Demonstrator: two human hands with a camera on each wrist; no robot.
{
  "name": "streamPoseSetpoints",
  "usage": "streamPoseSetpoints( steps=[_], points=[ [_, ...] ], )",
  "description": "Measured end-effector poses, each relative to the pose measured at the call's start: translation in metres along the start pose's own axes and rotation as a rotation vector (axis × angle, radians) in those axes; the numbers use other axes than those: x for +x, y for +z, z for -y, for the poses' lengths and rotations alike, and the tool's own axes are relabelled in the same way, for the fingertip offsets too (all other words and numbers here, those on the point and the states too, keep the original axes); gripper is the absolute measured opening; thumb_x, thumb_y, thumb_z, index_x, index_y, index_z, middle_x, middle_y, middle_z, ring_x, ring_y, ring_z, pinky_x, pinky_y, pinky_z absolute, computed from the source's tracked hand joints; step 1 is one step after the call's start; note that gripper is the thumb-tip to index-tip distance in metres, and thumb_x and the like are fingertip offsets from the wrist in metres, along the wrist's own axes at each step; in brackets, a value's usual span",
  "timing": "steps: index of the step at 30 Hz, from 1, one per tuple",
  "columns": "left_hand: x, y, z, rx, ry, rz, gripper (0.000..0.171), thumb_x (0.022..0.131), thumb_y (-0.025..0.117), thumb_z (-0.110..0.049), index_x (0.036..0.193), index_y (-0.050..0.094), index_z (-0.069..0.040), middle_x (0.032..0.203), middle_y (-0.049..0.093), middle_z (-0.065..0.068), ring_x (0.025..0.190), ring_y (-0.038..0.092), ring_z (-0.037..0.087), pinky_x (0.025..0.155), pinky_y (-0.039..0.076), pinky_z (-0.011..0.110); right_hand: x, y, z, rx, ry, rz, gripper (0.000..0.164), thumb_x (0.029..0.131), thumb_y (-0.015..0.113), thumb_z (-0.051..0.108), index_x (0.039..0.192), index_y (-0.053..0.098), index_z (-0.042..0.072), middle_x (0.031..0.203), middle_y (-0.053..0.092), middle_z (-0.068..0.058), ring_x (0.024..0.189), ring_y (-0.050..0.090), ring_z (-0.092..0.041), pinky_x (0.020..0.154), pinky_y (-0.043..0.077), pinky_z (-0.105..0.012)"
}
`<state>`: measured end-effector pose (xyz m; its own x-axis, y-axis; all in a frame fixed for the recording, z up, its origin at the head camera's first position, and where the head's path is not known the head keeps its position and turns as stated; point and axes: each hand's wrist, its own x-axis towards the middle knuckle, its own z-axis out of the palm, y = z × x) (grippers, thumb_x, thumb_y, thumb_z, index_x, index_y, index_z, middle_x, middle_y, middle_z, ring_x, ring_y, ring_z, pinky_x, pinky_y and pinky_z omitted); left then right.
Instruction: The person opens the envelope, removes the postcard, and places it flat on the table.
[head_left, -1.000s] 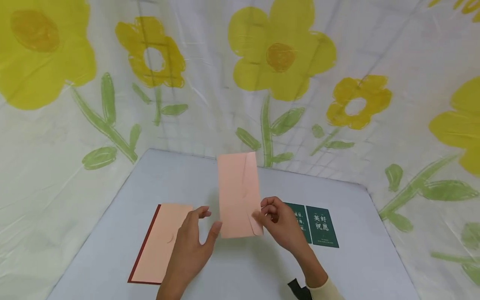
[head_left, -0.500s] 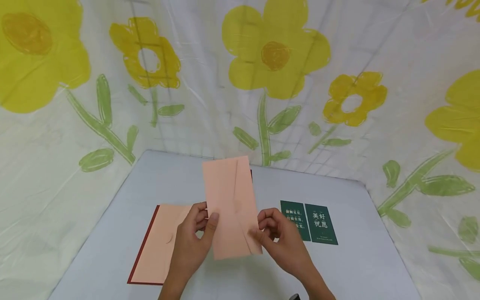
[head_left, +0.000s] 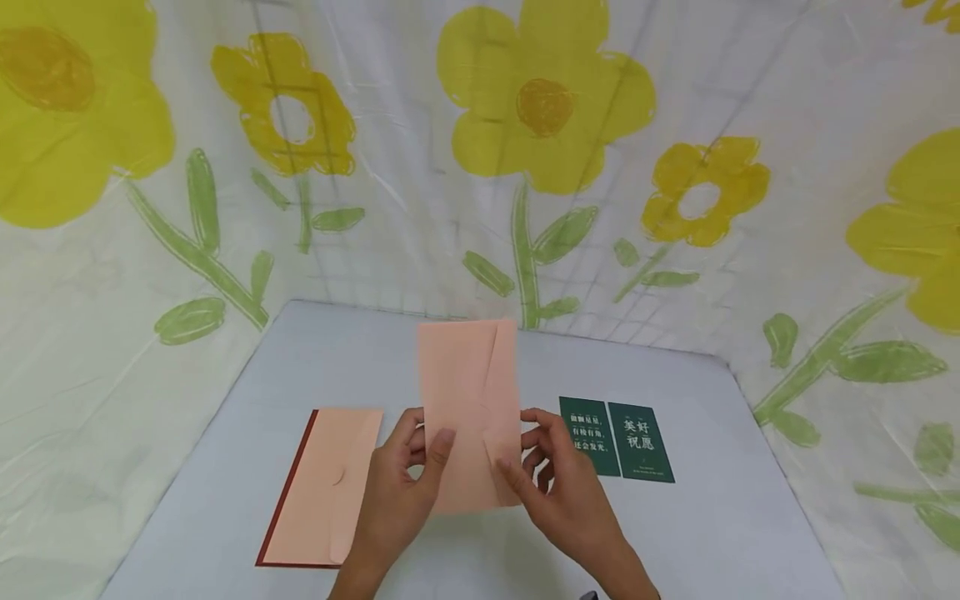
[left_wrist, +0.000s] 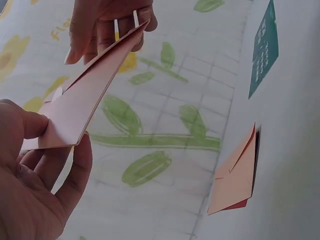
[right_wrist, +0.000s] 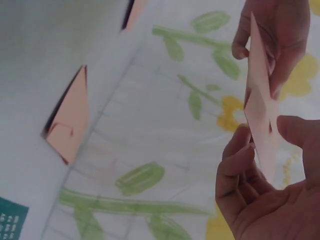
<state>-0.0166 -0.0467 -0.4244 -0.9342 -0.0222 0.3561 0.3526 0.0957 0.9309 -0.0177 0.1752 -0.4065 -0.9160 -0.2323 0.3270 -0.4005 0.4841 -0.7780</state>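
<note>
A pale pink envelope (head_left: 467,375) stands upright in front of me, flap side facing me, its flap along the right. My left hand (head_left: 405,483) grips its left edge, thumb on the front and fingers behind. My right hand (head_left: 566,483) holds the lower right edge, its thumb by the flap and its fingers curled behind. In the left wrist view the envelope (left_wrist: 80,110) appears edge-on, above the table. On the table at left lies another pink envelope (head_left: 322,483) on a dark red one, partly hidden by my left hand.
Two green cards with white writing, one (head_left: 590,437) beside the other (head_left: 641,442), lie at right on the white table (head_left: 712,533). In the right wrist view a further pink envelope (right_wrist: 70,120) lies on the table. A flower-printed sheet (head_left: 405,208) hangs behind.
My left hand, apart from the envelope a second ago, has moved in and taken hold of its left edge. The envelope has come lower, shifting left, then slightly right again.
</note>
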Motion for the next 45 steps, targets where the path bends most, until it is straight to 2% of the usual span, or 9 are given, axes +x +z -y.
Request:
streamPoseSetpoints(
  steps=[7,12,17,23,27,31,36,39,45],
  points=[
    [-0.004,0.01,-0.003,0.103,0.037,0.014,0.013,0.106,0.069,-0.023,0.117,0.063,-0.024,0.083,0.074,-0.016,0.077,0.076,0.006,0.057,0.057,0.031,0.004,0.004,0.007,-0.198,0.033,-0.079,0.081,0.094,0.082,0.044,0.157,0.035,0.028,0.105,0.065,0.014,0.076,0.059,0.0,0.058,0.051,-0.023],
    [-0.006,0.013,-0.005,0.154,0.076,0.022,0.013,0.106,0.069,-0.023,0.117,0.063,-0.024,0.089,0.077,-0.018,0.081,0.075,0.0,0.065,0.059,0.029,0.004,0.005,0.007,-0.276,-0.01,-0.116,0.081,0.093,0.084,0.037,0.157,0.037,0.022,0.097,0.069,0.013,0.074,0.058,0.003,0.056,0.047,-0.02],
    [-0.006,0.014,-0.005,0.15,0.105,0.03,0.014,0.105,0.07,-0.021,0.117,0.062,-0.024,0.09,0.077,-0.018,0.082,0.075,-0.001,0.07,0.06,0.028,0.002,0.004,0.007,-0.308,-0.038,-0.123,0.078,0.094,0.082,0.034,0.157,0.039,0.019,0.103,0.074,0.01,0.074,0.059,0.004,0.054,0.045,-0.018],
    [-0.008,0.012,-0.006,0.147,0.105,0.047,0.015,0.105,0.069,-0.02,0.118,0.063,-0.024,0.087,0.074,-0.019,0.08,0.074,0.001,0.071,0.058,0.029,0.0,0.001,0.005,-0.316,-0.041,-0.108,0.075,0.096,0.079,0.034,0.159,0.039,0.021,0.12,0.077,0.005,0.073,0.059,0.005,0.053,0.045,-0.017],
    [-0.008,0.01,-0.006,0.154,0.077,0.049,0.014,0.106,0.068,-0.023,0.118,0.062,-0.024,0.09,0.074,-0.019,0.081,0.074,0.002,0.073,0.059,0.03,-0.001,-0.003,0.003,-0.274,-0.063,-0.077,0.071,0.099,0.074,0.023,0.161,0.038,0.025,0.126,0.076,0.004,0.076,0.061,0.004,0.055,0.049,-0.02],
    [-0.006,0.005,-0.004,0.135,0.083,0.038,0.012,0.107,0.066,-0.02,0.118,0.06,-0.022,0.087,0.073,-0.016,0.078,0.073,0.006,0.072,0.059,0.03,-0.002,-0.008,0.001,-0.233,-0.113,-0.066,0.067,0.101,0.065,0.009,0.161,0.04,0.026,0.119,0.078,0.005,0.076,0.063,0.004,0.062,0.054,-0.02],
    [-0.005,0.002,-0.002,0.104,0.131,0.047,0.01,0.108,0.063,-0.015,0.116,0.058,-0.017,0.083,0.068,-0.011,0.073,0.068,0.009,0.07,0.057,0.029,-0.002,-0.015,0.0,-0.23,-0.15,-0.123,0.062,0.104,0.057,0.002,0.159,0.04,0.022,0.097,0.075,0.011,0.071,0.062,0.001,0.059,0.051,-0.017],
    [-0.005,0.001,-0.002,0.098,0.139,0.05,0.01,0.108,0.063,-0.013,0.115,0.057,-0.017,0.081,0.066,-0.01,0.073,0.066,0.01,0.07,0.057,0.028,-0.002,-0.017,0.0,-0.213,-0.147,-0.161,0.06,0.104,0.056,0.0,0.158,0.038,0.018,0.098,0.076,0.006,0.071,0.064,-0.002,0.057,0.051,-0.018],
    [-0.005,-0.001,-0.002,0.088,0.145,0.053,0.009,0.108,0.062,-0.011,0.113,0.056,-0.016,0.078,0.064,-0.006,0.073,0.065,0.012,0.072,0.057,0.027,-0.001,-0.019,-0.004,-0.164,-0.179,-0.214,0.053,0.101,0.056,-0.006,0.15,0.036,0.006,0.105,0.077,-0.001,0.076,0.067,-0.008,0.07,0.056,-0.022]
  ],
)
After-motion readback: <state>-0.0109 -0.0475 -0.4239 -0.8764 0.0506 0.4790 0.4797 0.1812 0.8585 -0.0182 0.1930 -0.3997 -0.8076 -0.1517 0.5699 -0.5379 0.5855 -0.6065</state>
